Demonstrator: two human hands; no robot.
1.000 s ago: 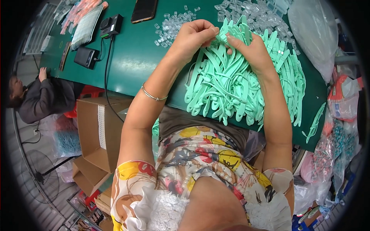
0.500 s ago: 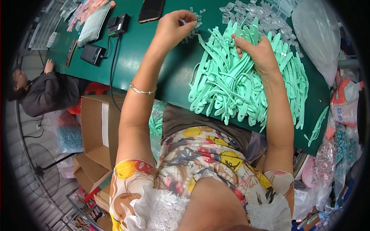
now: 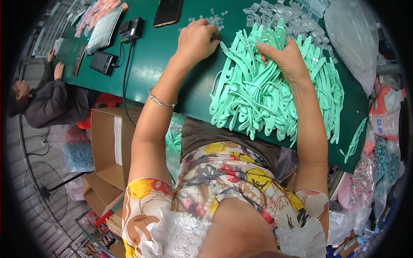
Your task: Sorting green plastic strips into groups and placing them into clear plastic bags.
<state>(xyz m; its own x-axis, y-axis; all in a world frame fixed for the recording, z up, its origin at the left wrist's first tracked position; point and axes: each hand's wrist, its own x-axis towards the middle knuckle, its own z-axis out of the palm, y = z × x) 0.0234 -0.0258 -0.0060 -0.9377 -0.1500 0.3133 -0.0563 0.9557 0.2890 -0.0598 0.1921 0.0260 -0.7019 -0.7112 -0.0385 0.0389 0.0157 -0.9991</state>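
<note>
A thick heap of mint-green plastic straps (image 3: pixel 254 90), with toothed and looped parts, lies on the green table in front of me. My right hand (image 3: pixel 286 60) is closed round a bunch of these straps at the heap's far side, their tips sticking up past the thumb. Just left of the heap, my left hand (image 3: pixel 198 41) rests low over the table with curled fingers. Small clear plastic pieces (image 3: pixel 215 20) lie scattered beyond its knuckles. Its fingertips are mostly hidden, and I cannot make out what is between them.
More clear pieces (image 3: pixel 297 21) are piled beyond the straps, beside a large clear plastic bag (image 3: pixel 355 43). A phone (image 3: pixel 167 12), a black box with a cable (image 3: pixel 103 62) and a small black device (image 3: pixel 131 29) lie to the left. One strap (image 3: pixel 356 139) lies apart. A co-worker (image 3: pixel 56 101) sits far left.
My left hand has come down and nearer onto the small clear pieces, its back now turned up. My right hand keeps its hold on the straps, barely shifted. The co-worker's hands have moved.
</note>
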